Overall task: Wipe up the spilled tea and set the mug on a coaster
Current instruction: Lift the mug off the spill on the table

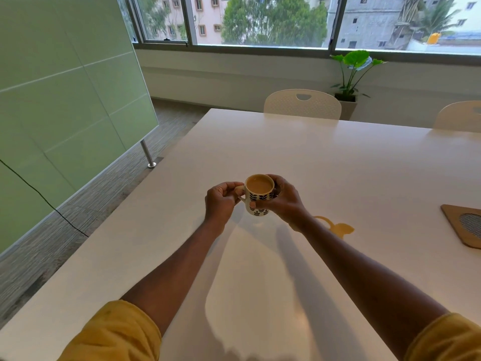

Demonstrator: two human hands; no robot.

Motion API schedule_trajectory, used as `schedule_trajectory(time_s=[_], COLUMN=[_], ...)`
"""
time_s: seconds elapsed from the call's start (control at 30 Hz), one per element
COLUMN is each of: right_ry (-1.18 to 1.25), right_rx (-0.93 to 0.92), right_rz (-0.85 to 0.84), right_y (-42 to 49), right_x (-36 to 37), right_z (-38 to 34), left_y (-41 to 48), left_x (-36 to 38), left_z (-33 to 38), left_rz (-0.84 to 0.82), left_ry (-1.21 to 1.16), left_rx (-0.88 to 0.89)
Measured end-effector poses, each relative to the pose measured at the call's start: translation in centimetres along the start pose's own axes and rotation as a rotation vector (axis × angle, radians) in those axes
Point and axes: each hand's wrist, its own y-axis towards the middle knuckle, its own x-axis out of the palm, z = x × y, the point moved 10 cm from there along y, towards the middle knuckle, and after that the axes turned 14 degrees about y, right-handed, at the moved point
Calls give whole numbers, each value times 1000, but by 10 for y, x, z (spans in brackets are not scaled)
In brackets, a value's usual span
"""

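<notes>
Hovering mug (260, 198), table (338, 165) edges seemingly distant

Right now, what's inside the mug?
The mug holds milky brown tea, filled close to the rim. The tea is opaque, so the bottom and lower inner walls cannot be seen. The left hand and right hand grip it outside.

A mug (259, 195) is held between two hands over mid-counter (338, 157), the left hand (221, 200) at its handle side and the right hand (285, 200) round the other. The spill (335, 227) lies on the counter just right of the right wrist. The coaster (463, 225) lies farther right, well apart. A chair (303, 104) and a second chair (459, 117) stand at the far edge, with a plant (351, 71) behind them below the window (260, 22) and a partition (65, 87) to the left.
</notes>
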Motion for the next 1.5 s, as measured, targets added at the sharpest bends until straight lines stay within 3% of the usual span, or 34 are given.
schedule_trajectory(time_s=[1.5], right_ry=[67], right_rx=[89], right_rz=[-81], right_y=[16], right_x=[41], right_z=[39], left_y=[18], left_x=[-26], left_z=[-40], left_rz=[32], left_ry=[30], left_rx=[-28])
